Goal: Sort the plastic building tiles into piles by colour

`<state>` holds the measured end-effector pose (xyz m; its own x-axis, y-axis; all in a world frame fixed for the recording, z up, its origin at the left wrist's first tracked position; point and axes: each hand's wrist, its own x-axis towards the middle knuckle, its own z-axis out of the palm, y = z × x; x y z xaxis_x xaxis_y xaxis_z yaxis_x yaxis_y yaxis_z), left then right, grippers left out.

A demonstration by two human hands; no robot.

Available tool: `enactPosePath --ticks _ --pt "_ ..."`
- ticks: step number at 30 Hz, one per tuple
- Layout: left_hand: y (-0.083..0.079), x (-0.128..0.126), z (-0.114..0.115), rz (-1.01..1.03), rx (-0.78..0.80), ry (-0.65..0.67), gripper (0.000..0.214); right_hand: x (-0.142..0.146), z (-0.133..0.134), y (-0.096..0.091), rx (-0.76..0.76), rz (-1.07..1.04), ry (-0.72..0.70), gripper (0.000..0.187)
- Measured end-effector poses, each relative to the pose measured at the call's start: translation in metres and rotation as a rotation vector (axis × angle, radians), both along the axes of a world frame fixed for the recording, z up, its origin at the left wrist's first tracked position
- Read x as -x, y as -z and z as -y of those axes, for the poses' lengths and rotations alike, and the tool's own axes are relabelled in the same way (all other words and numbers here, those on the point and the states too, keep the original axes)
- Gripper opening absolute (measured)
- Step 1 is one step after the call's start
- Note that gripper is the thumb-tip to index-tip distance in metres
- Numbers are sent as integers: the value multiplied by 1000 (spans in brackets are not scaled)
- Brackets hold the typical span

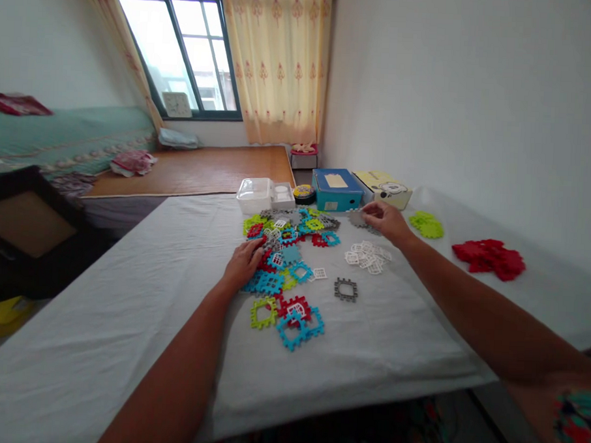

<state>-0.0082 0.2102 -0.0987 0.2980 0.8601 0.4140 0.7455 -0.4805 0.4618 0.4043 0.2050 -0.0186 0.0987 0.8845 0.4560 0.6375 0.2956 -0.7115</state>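
Right hand point(384, 220) pinched on grey piece point(358, 218). Left hand point(245, 262) flat, fingers spread, on mixed pile point(287, 247). Best bet: lift single pieces, don't nudge white heap point(367, 257).

White-sheeted surface point(100, 317): mixed plastic tiles point(286, 263) centre, white grid pieces point(367, 256), grey tiles point(357, 218), green pile point(426, 224), red pile point(490, 258), blue box point(337, 189) rear.

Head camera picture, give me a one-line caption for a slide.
Left hand on a pile of colourful plastic tiles, right hand touching a grey tile, over a white sheet.
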Motion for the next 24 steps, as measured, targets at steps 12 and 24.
enactPosePath --ticks 12,24 --pt "2 -1 0 50 -4 20 41 -29 -58 17 -109 588 382 22" --pt "2 -2 -1 55 -11 7 40 -32 -59 32 122 723 225 27"
